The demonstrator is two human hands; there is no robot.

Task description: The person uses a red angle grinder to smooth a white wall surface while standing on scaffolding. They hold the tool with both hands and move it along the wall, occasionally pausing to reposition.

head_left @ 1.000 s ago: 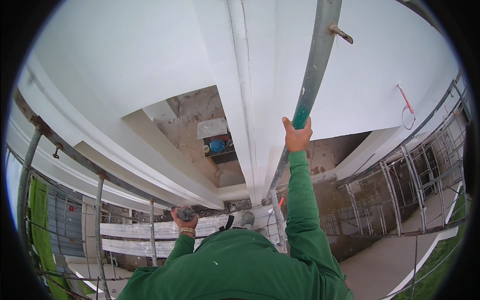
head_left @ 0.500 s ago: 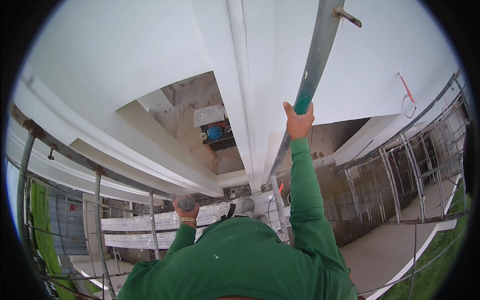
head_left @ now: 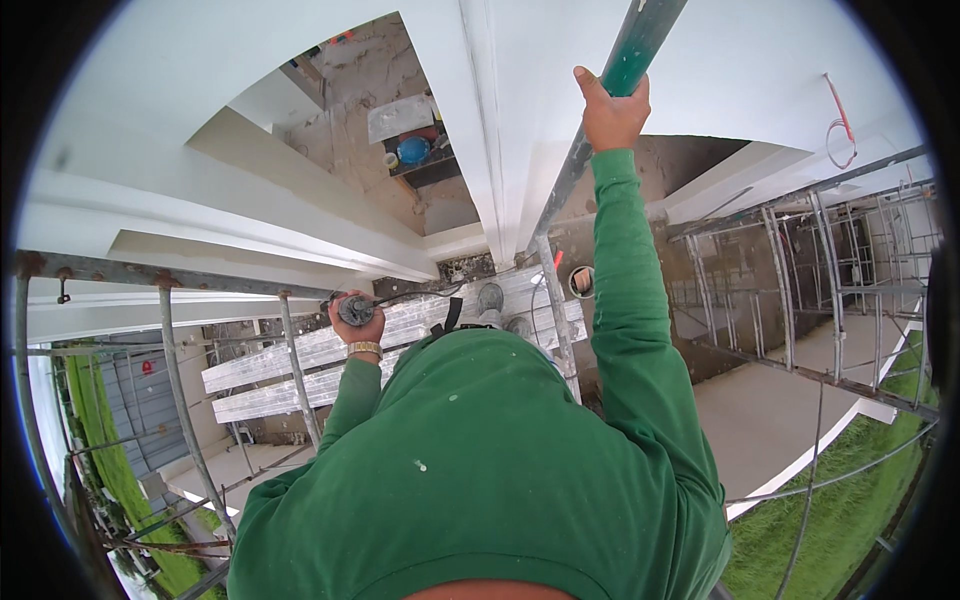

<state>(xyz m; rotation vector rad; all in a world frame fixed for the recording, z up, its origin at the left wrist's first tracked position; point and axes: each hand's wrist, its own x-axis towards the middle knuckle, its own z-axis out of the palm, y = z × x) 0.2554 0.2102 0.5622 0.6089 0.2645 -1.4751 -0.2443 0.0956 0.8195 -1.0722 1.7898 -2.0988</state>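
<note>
My left hand (head_left: 368,328), with a watch on its wrist, is closed around a dusty grey corded power tool (head_left: 355,308). The round end of its body faces up, and its far end is hidden or too small to make out. A dark cord (head_left: 425,292) runs to the right from it. My right arm is stretched up and forward. At its end my right hand (head_left: 614,118) grips a slanting grey-green scaffold pole (head_left: 645,45), the fingers partly hidden behind it.
White planks (head_left: 270,362) lie beneath me, with my shoe (head_left: 490,297) on them. Metal scaffold rails (head_left: 130,272) stand at left and scaffold frames (head_left: 780,280) at right. A white wall with openings rises ahead. A round bucket (head_left: 581,281) and a blue helmet-like object (head_left: 413,150) sit below.
My view has tilted, so my hands, the pole and the wall sit higher in the picture. Both hands keep their grips, and the tool's cord now shows.
</note>
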